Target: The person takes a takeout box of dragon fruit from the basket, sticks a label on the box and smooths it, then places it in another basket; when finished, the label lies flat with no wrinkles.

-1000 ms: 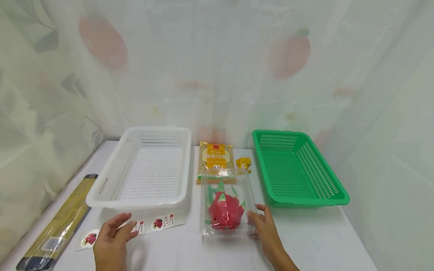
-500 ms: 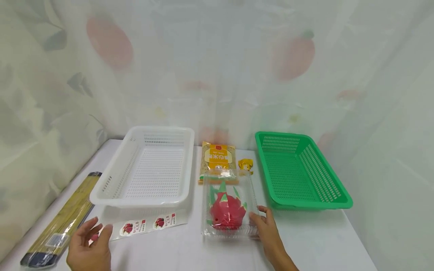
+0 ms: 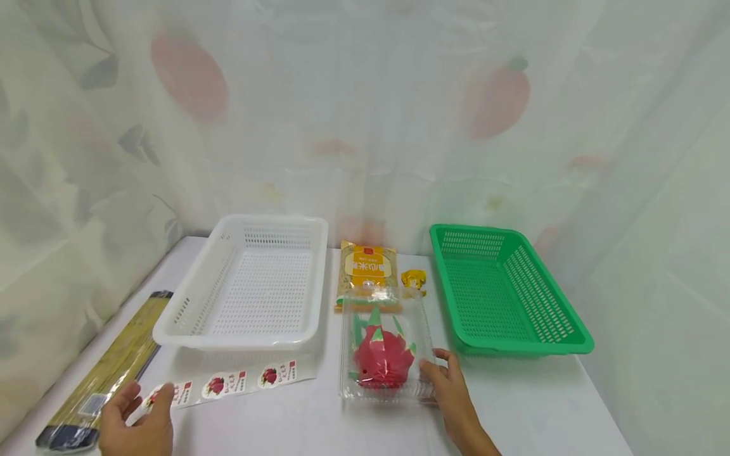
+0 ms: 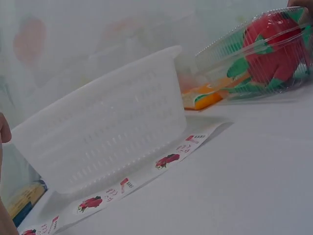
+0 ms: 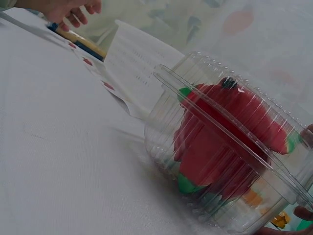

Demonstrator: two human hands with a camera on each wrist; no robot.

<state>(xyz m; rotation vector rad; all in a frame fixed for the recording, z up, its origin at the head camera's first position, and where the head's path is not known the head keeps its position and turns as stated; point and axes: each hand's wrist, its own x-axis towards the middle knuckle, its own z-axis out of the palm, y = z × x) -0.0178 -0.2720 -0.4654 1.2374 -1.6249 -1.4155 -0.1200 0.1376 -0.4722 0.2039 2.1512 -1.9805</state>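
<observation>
My right hand (image 3: 453, 396) grips the right side of a clear plastic clamshell box (image 3: 419, 329), which is closed. Inside the box sits a red dragon fruit (image 3: 383, 358) with green leaf tips. In the right wrist view, fingertips (image 5: 303, 213) show at the box's right edge. My left hand (image 3: 137, 421) is over the left end of a strip of stickers (image 3: 251, 383) printed with red fruit, thumb and fingers apart. Whether it touches the strip I cannot tell. The strip lies along the front of the white basket (image 3: 310, 316).
A green basket (image 3: 516, 347) stands at the right. A yellow food packet (image 3: 367, 269) and a small gold-wrapped piece (image 3: 413, 278) lie behind the box. At the left lies a long pack of yellowish sticks or noodles (image 3: 122, 348). Hanging sheets (image 3: 365, 126) surround the white table (image 3: 285, 424).
My left hand has moved left along the sticker strip to its left end, uncovering the middle stickers, and its fingers have spread. The right hand and box stay put; the view shifts slightly.
</observation>
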